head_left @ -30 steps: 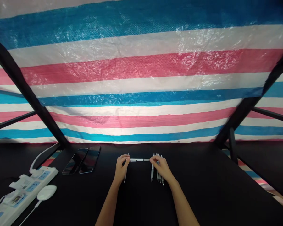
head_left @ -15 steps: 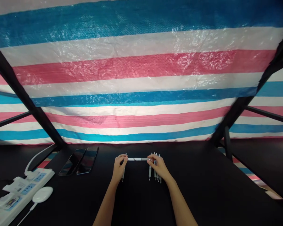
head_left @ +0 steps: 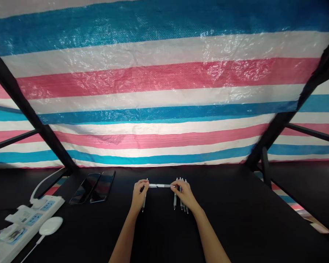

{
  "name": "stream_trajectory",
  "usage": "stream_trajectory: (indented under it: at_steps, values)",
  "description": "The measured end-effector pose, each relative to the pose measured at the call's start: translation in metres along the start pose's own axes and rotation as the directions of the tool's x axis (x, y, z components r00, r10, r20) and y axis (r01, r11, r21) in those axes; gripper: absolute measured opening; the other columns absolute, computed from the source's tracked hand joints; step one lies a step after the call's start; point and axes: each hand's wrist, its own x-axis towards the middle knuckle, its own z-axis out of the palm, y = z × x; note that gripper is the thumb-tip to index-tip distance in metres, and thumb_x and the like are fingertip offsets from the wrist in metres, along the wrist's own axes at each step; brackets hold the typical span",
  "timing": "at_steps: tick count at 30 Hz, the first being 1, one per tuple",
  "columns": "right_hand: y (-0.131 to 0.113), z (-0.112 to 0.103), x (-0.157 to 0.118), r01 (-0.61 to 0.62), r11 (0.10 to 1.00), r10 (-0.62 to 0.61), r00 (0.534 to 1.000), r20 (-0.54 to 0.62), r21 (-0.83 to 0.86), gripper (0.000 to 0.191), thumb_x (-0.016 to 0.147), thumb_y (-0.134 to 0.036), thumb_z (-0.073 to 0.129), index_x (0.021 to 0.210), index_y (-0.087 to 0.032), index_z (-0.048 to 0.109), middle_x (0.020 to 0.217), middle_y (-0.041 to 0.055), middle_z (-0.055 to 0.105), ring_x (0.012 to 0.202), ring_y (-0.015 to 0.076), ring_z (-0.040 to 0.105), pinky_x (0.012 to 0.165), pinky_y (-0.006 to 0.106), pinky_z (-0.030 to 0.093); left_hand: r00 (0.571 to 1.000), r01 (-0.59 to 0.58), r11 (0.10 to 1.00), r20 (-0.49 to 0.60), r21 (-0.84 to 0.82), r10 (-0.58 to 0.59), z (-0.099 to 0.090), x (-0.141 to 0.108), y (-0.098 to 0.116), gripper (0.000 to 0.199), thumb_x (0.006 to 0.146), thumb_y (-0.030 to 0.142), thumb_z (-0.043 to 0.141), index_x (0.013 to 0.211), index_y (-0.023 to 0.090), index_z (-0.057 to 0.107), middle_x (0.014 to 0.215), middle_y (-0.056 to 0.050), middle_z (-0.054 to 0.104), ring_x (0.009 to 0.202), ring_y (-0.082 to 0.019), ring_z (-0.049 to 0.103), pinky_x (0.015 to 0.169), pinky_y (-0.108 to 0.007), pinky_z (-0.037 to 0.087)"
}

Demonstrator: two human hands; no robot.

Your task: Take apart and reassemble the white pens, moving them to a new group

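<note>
A white and grey pen (head_left: 160,186) lies level between my two hands. My left hand (head_left: 139,193) pinches its left end, and my right hand (head_left: 183,191) pinches its right end between thumb and fingers. Under my left hand another pen (head_left: 144,204) lies lengthwise on the table, partly covered by the fingers. Several similar pens (head_left: 184,206) lie side by side beneath and beside my right hand, tips toward me, their middles hidden by it. One pen (head_left: 175,201) of these sits slightly apart on the left.
On the black table (head_left: 164,233), two dark phones (head_left: 102,187) lie at the left. Nearer me on that side are a white power strip (head_left: 41,215) with plugs and a round white charger (head_left: 50,225). Black frame bars (head_left: 279,128) and a striped sheet (head_left: 164,140) stand behind.
Both hands keep their hold on the level pen. My right fingers have shifted very slightly left along its end; the view has moved a little.
</note>
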Motion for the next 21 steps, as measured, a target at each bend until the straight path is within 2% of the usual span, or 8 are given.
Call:
stream_trajectory:
  at_steps: [16, 21]
  values:
    - [-0.006, 0.001, -0.001, -0.039, 0.983, 0.043, 0.999, 0.018, -0.177, 0.037, 0.092, -0.040, 0.036, 0.072, -0.023, 0.061, 0.081, 0.0020, 0.064, 0.085, 0.0208, 0.055, 0.084, 0.037, 0.033, 1.000, -0.011, 1.000, 0.022, 0.027, 0.010, 0.002, -0.001, 0.004, 0.036, 0.079, 0.044, 0.052, 0.059, 0.020, 0.068, 0.095, -0.010, 0.067, 0.097, -0.026, 0.056, 0.086, -0.039, 0.042]
    - [-0.011, 0.004, -0.001, -0.037, 0.991, 0.035, 0.999, -0.018, -0.128, 0.036, 0.091, -0.041, 0.040, 0.071, -0.023, 0.062, 0.082, 0.0022, 0.064, 0.088, 0.0215, 0.055, 0.087, 0.039, 0.031, 0.999, 0.040, 0.994, -0.023, -0.098, -0.042, 0.000, 0.000, 0.008, 0.035, 0.078, 0.048, 0.054, 0.064, 0.018, 0.066, 0.090, -0.010, 0.067, 0.090, -0.024, 0.060, 0.081, -0.036, 0.045]
